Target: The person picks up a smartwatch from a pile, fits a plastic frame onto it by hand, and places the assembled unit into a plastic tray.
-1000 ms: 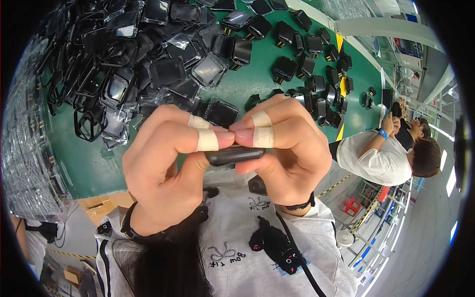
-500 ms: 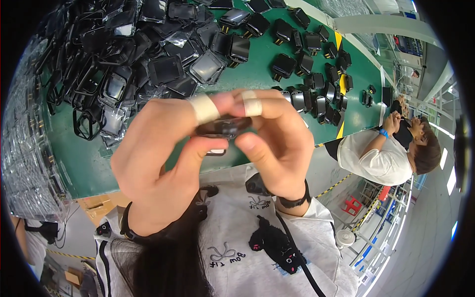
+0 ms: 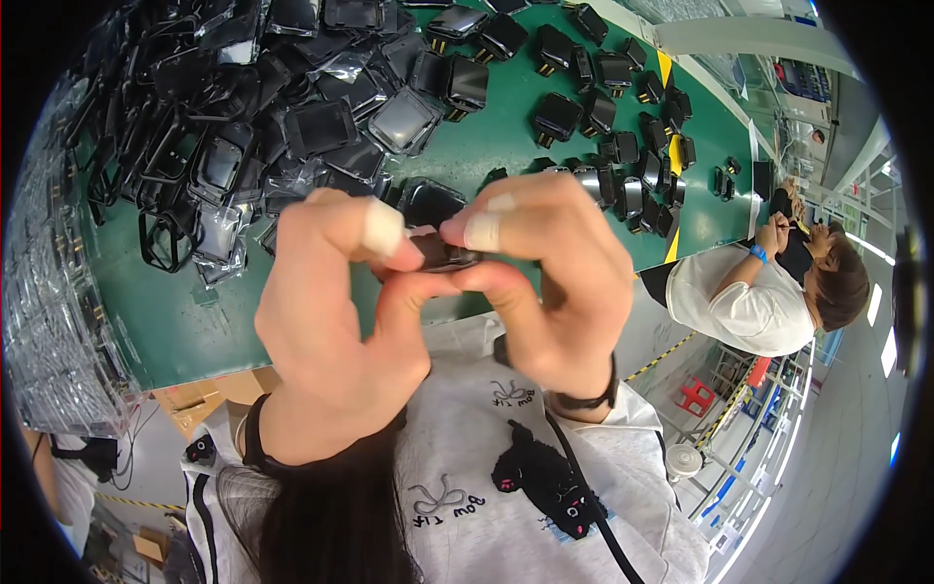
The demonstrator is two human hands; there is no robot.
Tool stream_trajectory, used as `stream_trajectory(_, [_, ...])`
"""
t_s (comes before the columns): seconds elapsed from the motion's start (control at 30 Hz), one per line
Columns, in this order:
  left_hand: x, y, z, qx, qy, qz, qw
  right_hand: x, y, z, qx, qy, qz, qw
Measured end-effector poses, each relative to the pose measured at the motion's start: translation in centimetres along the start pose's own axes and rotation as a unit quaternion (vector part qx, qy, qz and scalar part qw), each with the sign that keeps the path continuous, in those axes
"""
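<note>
My left hand and my right hand meet over the front of the green table. Between their thumbs and fingertips they pinch a small dark part, glossy in places. The fingers cover much of it, so its exact kind does not show. Pale tape wraps a finger on each hand. Just beyond the fingertips is a black rounded-square housing, partly hidden by the hands.
Black frames and covers, some in clear film, are heaped at the left and back. Several black box-shaped units with gold prongs stand at the right. Plastic-wrapped stacks line the left edge. A co-worker sits at the far right.
Both hands have shifted slightly right, and their thumbs have come together under the dark part. The black housing beyond my fingertips has come into sight.
</note>
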State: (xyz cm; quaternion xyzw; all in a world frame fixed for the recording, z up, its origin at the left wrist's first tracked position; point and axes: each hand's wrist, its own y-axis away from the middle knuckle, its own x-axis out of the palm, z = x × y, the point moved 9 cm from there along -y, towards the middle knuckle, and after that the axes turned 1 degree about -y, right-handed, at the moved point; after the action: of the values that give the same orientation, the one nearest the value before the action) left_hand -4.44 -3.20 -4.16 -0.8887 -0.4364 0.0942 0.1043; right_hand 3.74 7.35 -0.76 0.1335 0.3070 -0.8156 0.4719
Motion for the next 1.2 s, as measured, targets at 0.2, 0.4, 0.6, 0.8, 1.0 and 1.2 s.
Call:
stream_trajectory(0.2, [1.9,-0.3,3.3,-0.141,0.245,-0.036,0.959,-0.3,1.8,-3.9,0.174,-0.160,-0.048,0.970])
stream_trajectory(0.4, [3.9,-1.7,5.3,-0.217,0.136,0.016,0.967,-1.8,-1.1,-5.5,0.174,0.017,0.067,0.982])
stream_trajectory(0.6, [3.8,-2.3,5.3,-0.148,-0.073,0.070,0.984,-1.4,-5.6,-7.0,0.097,0.239,0.089,0.962])
stream_trajectory(0.8, [2.5,-2.2,5.1,-0.167,-0.064,0.070,0.981,1.0,-6.9,-7.2,0.086,0.279,0.139,0.946])
stream_trajectory(1.0, [0.5,-1.7,6.1,-0.279,0.369,-0.002,0.887,1.4,-8.1,-2.1,-0.002,0.045,0.143,0.989])
stream_trajectory(1.2, [-2.0,-2.0,4.6,-0.232,0.385,0.072,0.890,4.4,-13.1,-2.4,-0.068,0.156,0.164,0.972])
